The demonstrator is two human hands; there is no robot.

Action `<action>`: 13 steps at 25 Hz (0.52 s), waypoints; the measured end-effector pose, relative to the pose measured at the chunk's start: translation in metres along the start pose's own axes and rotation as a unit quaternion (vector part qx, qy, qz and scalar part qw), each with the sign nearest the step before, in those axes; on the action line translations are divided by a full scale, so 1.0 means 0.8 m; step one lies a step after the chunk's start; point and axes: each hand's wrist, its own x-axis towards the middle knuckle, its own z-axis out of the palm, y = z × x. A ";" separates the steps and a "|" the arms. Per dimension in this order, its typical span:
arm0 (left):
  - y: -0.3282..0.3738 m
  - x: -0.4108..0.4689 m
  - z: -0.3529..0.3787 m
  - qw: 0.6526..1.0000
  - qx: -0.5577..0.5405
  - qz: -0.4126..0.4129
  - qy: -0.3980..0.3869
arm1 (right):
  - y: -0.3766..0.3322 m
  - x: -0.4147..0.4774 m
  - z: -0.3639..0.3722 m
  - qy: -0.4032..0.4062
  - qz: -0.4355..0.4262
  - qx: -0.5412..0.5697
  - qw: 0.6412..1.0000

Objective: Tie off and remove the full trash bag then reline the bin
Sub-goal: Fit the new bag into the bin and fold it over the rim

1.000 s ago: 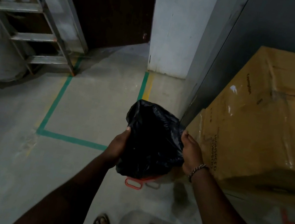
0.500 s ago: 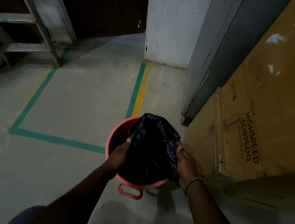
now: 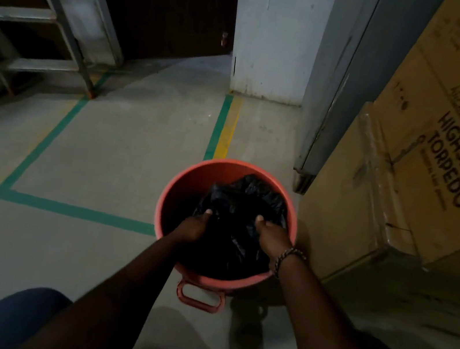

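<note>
Head view: both forearms reach forward and down into the red bin, which stands on the floor just beside a cardboard box. The left hand and right hand sit inside the rim. Dim light hides the bin's bottom and most fingers (only the thumbs show clearly). Each hand's fingers are curled, gripping a bunch of the black trash bag inside the bin.
</note>
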 end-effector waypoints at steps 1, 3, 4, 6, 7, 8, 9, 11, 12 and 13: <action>0.007 -0.013 -0.007 0.998 -0.001 0.052 0.021 | 0.003 -0.002 -0.005 0.000 -0.007 0.030 1.000; 0.012 -0.027 -0.028 0.997 0.022 0.045 0.051 | 0.021 -0.003 -0.020 0.018 0.028 0.176 0.984; 0.012 -0.034 -0.044 0.997 -0.002 0.049 0.061 | 0.027 -0.006 -0.029 0.021 0.038 0.246 0.968; 0.008 -0.041 -0.080 0.994 -0.105 0.007 0.033 | 0.019 -0.024 -0.045 0.035 0.044 0.303 0.951; 0.003 -0.042 -0.095 0.992 -0.128 0.000 0.020 | 0.011 -0.032 -0.051 0.041 0.033 0.277 0.959; -0.002 -0.042 -0.107 0.995 -0.102 0.015 0.004 | 0.003 -0.037 -0.055 0.048 0.009 0.222 0.974; -0.003 -0.043 -0.110 0.998 -0.068 0.002 -0.008 | -0.006 -0.047 -0.054 0.062 -0.017 0.143 0.988; -0.009 -0.040 -0.113 0.999 -0.041 -0.002 0.030 | -0.018 -0.059 -0.041 0.122 -0.045 -0.024 0.991; -0.012 -0.046 -0.111 0.999 -0.011 0.023 0.042 | -0.021 -0.069 -0.030 0.182 -0.065 -0.096 0.976; -0.012 -0.044 -0.112 0.997 -0.077 0.003 0.025 | -0.026 -0.083 -0.015 0.246 -0.119 -0.153 0.950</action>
